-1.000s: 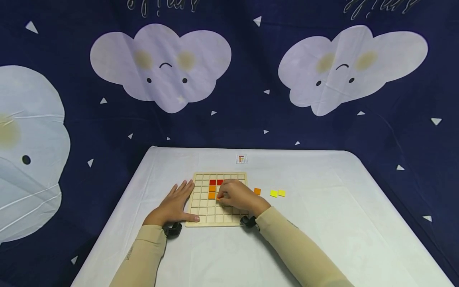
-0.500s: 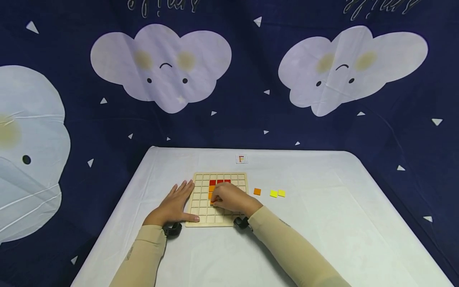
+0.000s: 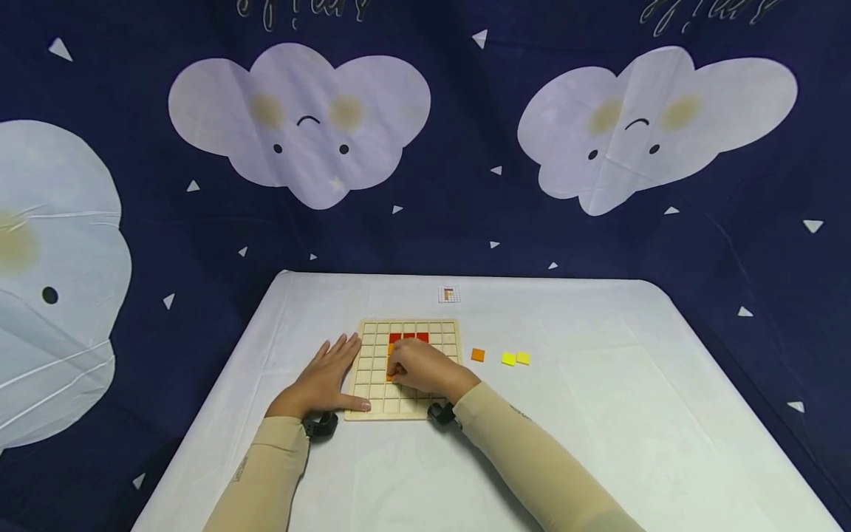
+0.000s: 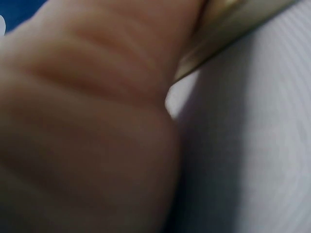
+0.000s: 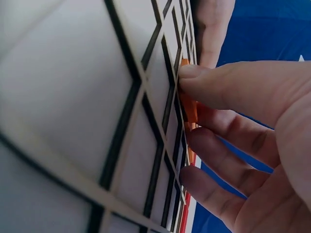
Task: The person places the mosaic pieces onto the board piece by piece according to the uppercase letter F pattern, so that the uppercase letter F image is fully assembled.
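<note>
A square wooden grid board (image 3: pixel 405 406) lies on the white table. My left hand (image 3: pixel 322 380) rests along its left edge, fingers spread and the thumb over the near left corner. Over the middle of the grid, my right hand (image 3: pixel 428 368) pinches an orange square tile (image 5: pixel 189 109) between thumb and fingers, right at the board's surface. Red tiles (image 3: pixel 422 337) form a row toward the far side. Below the row's left end, an orange tile (image 3: pixel 391 348) shows beside the right hand, which hides part of the column. The left wrist view is mostly blurred hand and board edge.
To the right of the board lie a loose orange tile (image 3: pixel 478 355) and two yellow tiles (image 3: pixel 509 359). A small printed card (image 3: pixel 448 295) with a coloured grid pattern sits beyond the board. Behind the table (image 3: pixel 598 414) hangs a dark blue cloud-print cloth (image 3: pixel 465 222).
My right hand has moved left and slightly nearer with the orange tile, bringing it to the bottom of the orange column and down against the board. The left hand has stayed put.
</note>
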### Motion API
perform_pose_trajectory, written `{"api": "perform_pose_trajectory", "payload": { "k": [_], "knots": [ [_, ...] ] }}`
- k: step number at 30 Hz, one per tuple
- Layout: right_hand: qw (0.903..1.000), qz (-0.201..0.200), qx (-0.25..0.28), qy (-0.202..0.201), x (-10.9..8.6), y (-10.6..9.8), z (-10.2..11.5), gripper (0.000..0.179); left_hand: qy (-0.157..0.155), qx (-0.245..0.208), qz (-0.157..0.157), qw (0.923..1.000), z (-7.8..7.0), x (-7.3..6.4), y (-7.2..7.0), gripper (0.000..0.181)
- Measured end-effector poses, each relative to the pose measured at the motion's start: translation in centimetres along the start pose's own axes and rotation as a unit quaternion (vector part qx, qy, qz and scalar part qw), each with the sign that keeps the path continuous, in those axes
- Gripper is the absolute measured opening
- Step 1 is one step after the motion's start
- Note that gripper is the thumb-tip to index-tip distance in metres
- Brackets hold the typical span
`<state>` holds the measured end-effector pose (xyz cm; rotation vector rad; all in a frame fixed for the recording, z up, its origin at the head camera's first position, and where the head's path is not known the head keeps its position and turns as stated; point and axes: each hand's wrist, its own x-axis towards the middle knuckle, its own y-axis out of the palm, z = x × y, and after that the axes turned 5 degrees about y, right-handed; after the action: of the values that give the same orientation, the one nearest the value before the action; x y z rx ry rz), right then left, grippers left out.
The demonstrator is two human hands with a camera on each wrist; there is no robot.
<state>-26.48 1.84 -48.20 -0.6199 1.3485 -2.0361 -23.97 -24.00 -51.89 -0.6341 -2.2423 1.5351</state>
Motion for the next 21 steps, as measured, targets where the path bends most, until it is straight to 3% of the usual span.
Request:
{"api": "perform_pose_trajectory", "payload": {
  "k": [10, 21],
  "knots": [
    [0.9997, -0.004, 0.015, -0.016, -0.08, 0.24, -0.19, 0.005, -0.002, -0.001, -0.001, 1.0, 0.12, -0.08, 0.14, 0.14],
    [0.9986, -0.011, 0.052, 0.004, -0.4, 0.16, -0.71, 0.006, -0.007, 0.0, 0.003, 1.0, -0.03, 0.05, 0.12, 0.14]
  ]
}}
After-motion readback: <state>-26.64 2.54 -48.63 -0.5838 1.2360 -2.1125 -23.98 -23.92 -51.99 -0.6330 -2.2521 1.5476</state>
